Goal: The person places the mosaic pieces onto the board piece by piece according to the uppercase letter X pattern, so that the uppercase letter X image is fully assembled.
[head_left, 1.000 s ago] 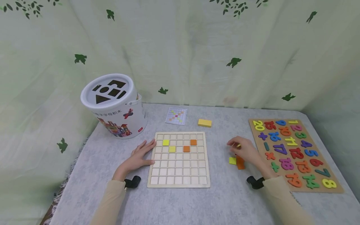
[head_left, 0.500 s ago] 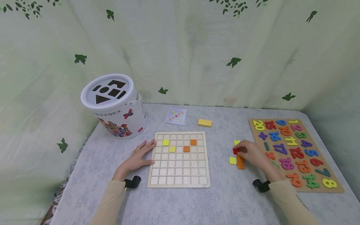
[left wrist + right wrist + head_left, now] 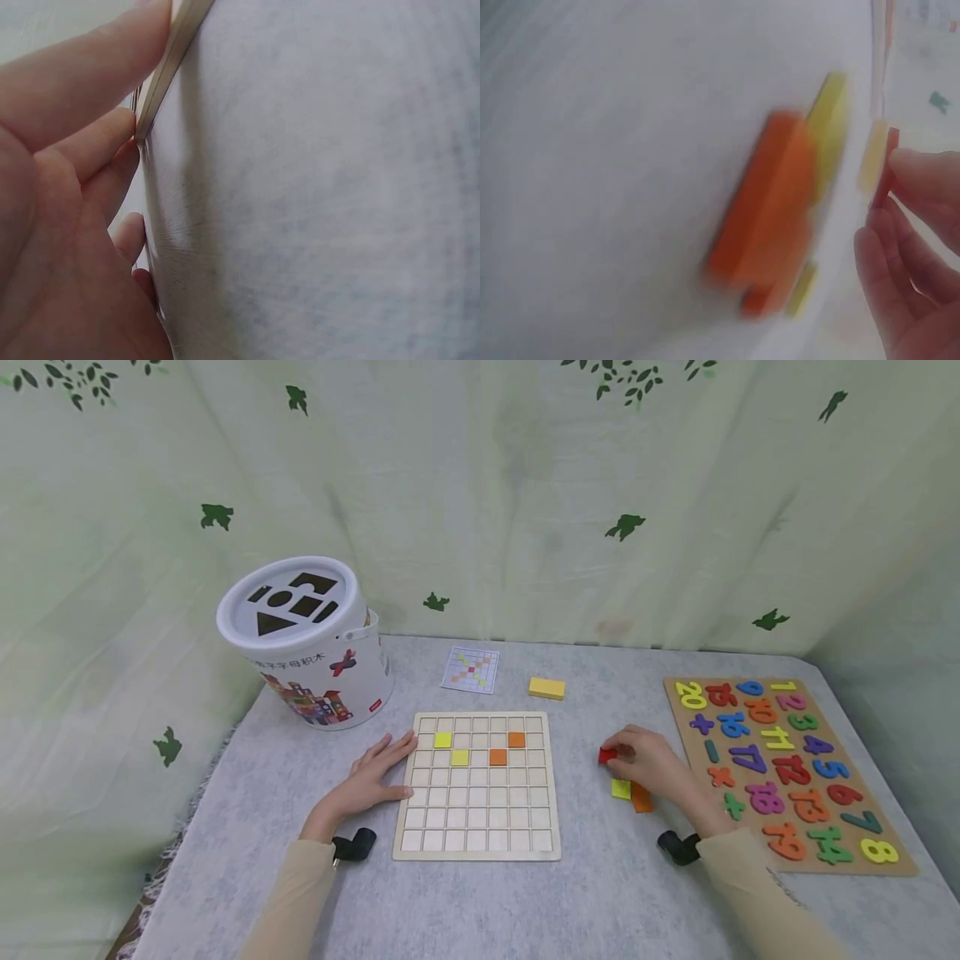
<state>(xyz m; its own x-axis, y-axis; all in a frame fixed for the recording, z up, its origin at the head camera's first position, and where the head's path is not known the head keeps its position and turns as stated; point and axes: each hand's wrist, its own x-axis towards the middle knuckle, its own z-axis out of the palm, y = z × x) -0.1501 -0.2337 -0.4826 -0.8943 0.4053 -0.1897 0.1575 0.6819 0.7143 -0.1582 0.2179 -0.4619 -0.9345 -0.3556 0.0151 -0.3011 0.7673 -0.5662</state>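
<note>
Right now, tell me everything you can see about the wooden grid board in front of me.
The wooden grid board is a pale, square tray lying flat on the grey table, divided into rows of small square cells inside a raised rim. Four cells near its far side are filled: two yellow tiles on the left and two orange tiles on the right. The rest are bare. The left hand rests open against its left edge, fingertips touching the rim.
</note>
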